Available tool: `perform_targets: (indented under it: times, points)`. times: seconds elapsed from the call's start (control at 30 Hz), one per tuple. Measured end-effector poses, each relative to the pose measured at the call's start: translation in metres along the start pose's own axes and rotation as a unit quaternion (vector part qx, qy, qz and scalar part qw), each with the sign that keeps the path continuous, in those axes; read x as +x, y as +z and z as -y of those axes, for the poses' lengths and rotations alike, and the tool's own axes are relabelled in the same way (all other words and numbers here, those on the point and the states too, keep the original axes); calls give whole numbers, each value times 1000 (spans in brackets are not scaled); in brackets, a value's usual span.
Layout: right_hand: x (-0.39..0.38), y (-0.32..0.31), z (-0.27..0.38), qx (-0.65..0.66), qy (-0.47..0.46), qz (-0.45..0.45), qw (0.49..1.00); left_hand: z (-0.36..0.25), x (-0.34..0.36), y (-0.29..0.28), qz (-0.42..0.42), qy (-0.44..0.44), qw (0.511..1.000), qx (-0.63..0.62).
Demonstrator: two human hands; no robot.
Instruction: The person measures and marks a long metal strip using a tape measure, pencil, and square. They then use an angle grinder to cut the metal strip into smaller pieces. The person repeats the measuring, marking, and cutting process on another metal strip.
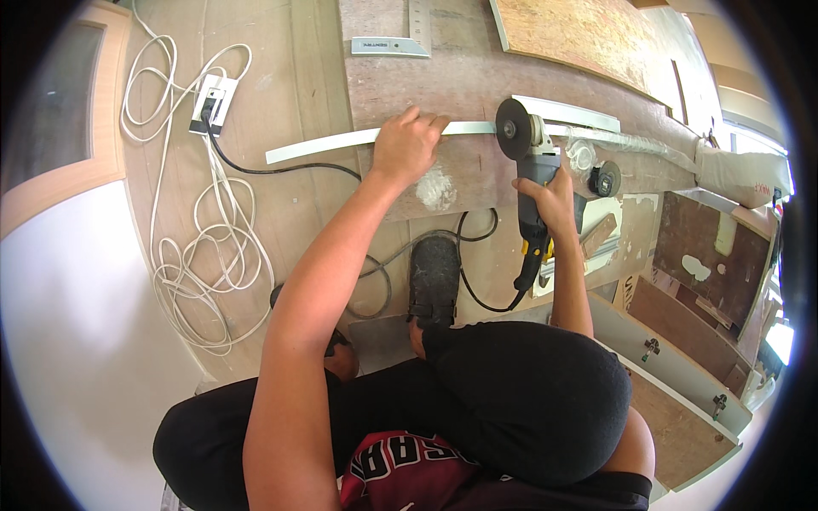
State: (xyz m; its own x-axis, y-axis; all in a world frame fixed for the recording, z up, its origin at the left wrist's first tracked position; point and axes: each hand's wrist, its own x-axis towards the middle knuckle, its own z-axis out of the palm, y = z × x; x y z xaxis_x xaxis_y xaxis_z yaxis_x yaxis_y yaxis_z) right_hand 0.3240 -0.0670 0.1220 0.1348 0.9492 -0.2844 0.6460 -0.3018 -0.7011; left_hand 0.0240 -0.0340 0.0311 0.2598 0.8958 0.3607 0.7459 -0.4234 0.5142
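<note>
A long, narrow white strip (319, 146) lies across the wooden board (477, 183), its left end reaching past the board's edge. My left hand (407, 146) is closed over the strip near its middle, fingers curled down onto it. My right hand (551, 200) grips the grey body of an angle grinder (538, 170). The grinder's dark disc (513, 129) stands at the strip near its right part; whether it touches cannot be made out. Its black cord loops down past my shoe.
A try square (392, 47) lies at the board's far side. White extension cable (223, 255) coils at left by a power socket (212, 104). A wooden panel (588, 38), a clear-wrapped tube (639, 146), a tape roll (605, 179) and cabinet pieces (673, 341) are on the right.
</note>
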Motion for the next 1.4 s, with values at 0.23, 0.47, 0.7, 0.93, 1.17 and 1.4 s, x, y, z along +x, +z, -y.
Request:
perform_targets:
  times: [0.23, 0.47, 0.7, 0.93, 1.17, 1.4]
  points:
    - [5, -1, 9, 5, -12, -7, 1000, -3, 0, -1, 21, -13, 1000, -6]
    - [8, -1, 16, 16, -5, -3, 1000, -4, 0, -2, 7, -3, 1000, 2]
    - [17, 0, 17, -1, 9, 8, 1000, -2, 0, -2, 4, -8, 1000, -1]
    - [21, 3, 20, -1, -3, 0, 1000, -1, 0, -3, -1, -2, 1000, 2]
    - [25, 3, 21, -4, -8, 9, 1000, -1, -1, -3, 9, -5, 1000, 6]
    - [25, 5, 27, 1, -6, 4, 1000, 0, -3, -2, -14, 1, 1000, 1]
